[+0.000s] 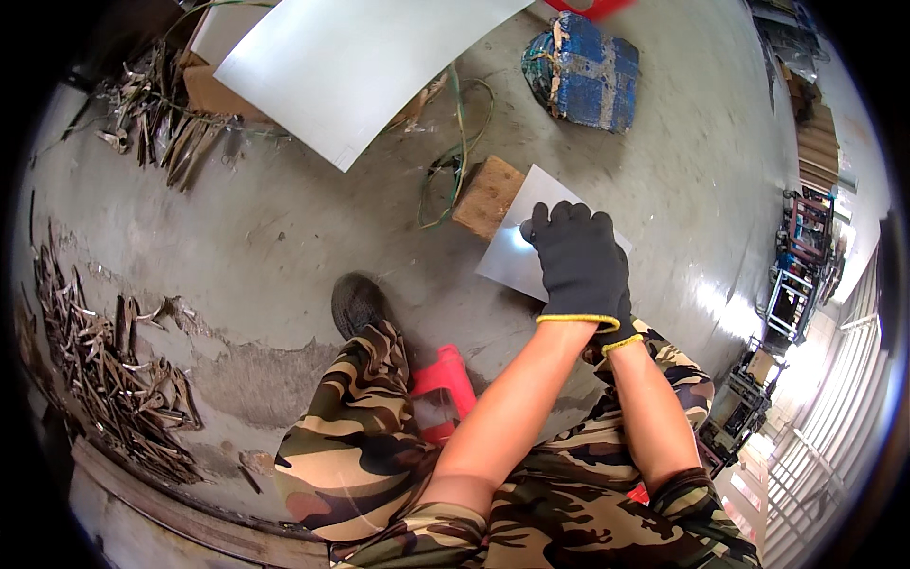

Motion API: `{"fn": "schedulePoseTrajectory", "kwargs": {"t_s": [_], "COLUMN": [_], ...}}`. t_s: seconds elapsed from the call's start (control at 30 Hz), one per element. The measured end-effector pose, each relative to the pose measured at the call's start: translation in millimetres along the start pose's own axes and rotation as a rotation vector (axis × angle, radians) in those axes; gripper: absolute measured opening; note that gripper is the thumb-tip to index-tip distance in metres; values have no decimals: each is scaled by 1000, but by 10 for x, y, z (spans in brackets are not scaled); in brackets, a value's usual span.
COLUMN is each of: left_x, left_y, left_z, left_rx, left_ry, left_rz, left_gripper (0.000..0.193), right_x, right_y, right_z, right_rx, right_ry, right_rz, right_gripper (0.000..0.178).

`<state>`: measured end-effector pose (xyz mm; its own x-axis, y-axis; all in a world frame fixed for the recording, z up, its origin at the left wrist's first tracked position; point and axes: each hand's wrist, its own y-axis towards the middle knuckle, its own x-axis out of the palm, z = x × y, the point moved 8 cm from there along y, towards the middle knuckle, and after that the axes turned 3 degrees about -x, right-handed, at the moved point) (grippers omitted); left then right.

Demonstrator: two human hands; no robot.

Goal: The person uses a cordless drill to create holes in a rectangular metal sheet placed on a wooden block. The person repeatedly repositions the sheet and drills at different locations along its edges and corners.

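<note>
My left hand (576,261), in a dark glove with a yellow cuff, is over a small, shiny metal sheet (512,256). Its fingers are curled, and what they hold, if anything, is hidden beneath them. Crossing close behind it is my right hand (624,308), gloved the same way; the left hand covers most of it, and its fingers do not show. Against the sheet's left edge sits a brown wooden block (489,196), on the floor.
A large pale sheet (370,66) spans the upper left. Beyond the block are a green cord (462,142) and a blue taped bundle (597,71). Scrap strips (104,360) are heaped at left. A red plastic stool (445,379) shows between my legs.
</note>
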<state>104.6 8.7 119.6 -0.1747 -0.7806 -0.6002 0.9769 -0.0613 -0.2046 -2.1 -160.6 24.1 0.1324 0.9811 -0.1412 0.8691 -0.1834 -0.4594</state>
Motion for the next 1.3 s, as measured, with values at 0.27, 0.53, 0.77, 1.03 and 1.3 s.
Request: {"fn": "schedulePoseTrajectory", "kwargs": {"t_s": [0.27, 0.53, 0.77, 1.03, 1.3], "left_x": [60, 15, -10, -48, -51], "left_y": [8, -103, -111, -135, -113], "left_z": [-103, -132, -136, -145, -169], "left_rx": [-13, 112, 129, 156, 136], "left_ry": [-59, -227, -263, -287, -295], "left_rz": [58, 206, 222, 272, 255], "left_gripper": [13, 11, 11, 11, 11], "right_x": [169, 1170, 1623, 1772, 1631], "right_y": [66, 40, -40, -91, -30], "right_z": [-351, -1245, -1421, -1503, -1308], "right_rx": [56, -646, -970, -1065, -979], "right_ry": [-205, -1534, -2036, -2140, -2055], "right_rz": [-38, -245, -254, -262, -318], "right_gripper": [32, 21, 11, 3, 8]}}
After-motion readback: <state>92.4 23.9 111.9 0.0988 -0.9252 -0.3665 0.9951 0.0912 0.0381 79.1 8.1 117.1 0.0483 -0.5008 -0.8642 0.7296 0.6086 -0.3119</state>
